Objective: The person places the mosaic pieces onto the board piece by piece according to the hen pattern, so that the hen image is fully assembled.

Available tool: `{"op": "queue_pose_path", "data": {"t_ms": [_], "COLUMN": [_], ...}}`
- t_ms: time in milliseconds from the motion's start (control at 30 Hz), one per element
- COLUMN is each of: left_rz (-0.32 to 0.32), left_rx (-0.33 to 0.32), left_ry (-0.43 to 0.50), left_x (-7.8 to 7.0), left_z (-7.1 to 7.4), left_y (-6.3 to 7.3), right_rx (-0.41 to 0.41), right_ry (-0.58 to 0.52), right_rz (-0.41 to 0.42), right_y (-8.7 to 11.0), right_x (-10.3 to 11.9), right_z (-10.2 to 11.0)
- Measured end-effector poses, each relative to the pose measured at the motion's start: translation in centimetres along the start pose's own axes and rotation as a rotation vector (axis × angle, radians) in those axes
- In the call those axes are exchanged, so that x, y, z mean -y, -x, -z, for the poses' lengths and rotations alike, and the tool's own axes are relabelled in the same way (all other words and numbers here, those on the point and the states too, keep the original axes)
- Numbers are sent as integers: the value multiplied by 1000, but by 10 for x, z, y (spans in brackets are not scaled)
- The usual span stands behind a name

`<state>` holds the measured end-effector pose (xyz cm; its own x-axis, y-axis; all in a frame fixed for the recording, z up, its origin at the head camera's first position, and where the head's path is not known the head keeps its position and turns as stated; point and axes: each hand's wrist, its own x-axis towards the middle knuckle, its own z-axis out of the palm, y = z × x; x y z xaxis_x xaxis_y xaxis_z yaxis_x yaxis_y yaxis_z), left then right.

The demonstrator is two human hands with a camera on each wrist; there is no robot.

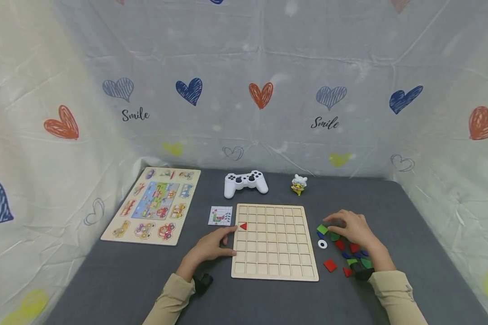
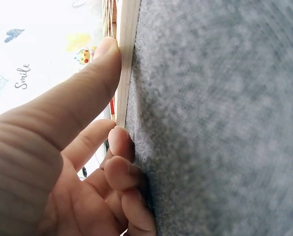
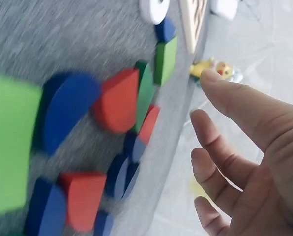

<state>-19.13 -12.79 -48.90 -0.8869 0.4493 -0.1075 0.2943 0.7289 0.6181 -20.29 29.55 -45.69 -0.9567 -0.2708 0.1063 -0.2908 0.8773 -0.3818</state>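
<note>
A square wooden grid board (image 1: 274, 243) lies on the dark table, with one red triangle (image 1: 243, 226) in a cell near its upper left corner. At the board's left edge is my left hand (image 1: 209, 246), thumb and index finger spread apart and touching the rim, the other fingers bent below. My right hand (image 1: 351, 228) hovers over loose coloured pieces to the right of the board, its fingers loosely bent with nothing between them. Nearest its fingertips are a light green square (image 1: 322, 229) and a darker green piece (image 1: 335, 237). A white ring (image 1: 322, 244) lies close by.
Left of the board's top corner lies a small pattern card (image 1: 220, 215). A vehicle picture puzzle (image 1: 154, 207) is at the far left. Behind the board are a white game controller (image 1: 246, 182) and a small yellow figurine (image 1: 298, 184). A red square (image 1: 330, 265) lies right of the board.
</note>
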Motion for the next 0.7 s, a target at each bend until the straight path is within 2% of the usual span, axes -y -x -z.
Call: {"op": "queue_pose_path", "data": {"t_ms": [300,700], "left_rz": [-6,5], "left_rx": [0,-3], "left_ry": [-4,-5], "left_x": [0,2], "left_z": [-1,-1], "left_y": [-1,-1], "right_rx": [27,116], "right_ry": [45,71], "right_rz": [-4,47], "right_y": [5,7], "right_x": [-17,-22], "right_z": [-2,7]}}
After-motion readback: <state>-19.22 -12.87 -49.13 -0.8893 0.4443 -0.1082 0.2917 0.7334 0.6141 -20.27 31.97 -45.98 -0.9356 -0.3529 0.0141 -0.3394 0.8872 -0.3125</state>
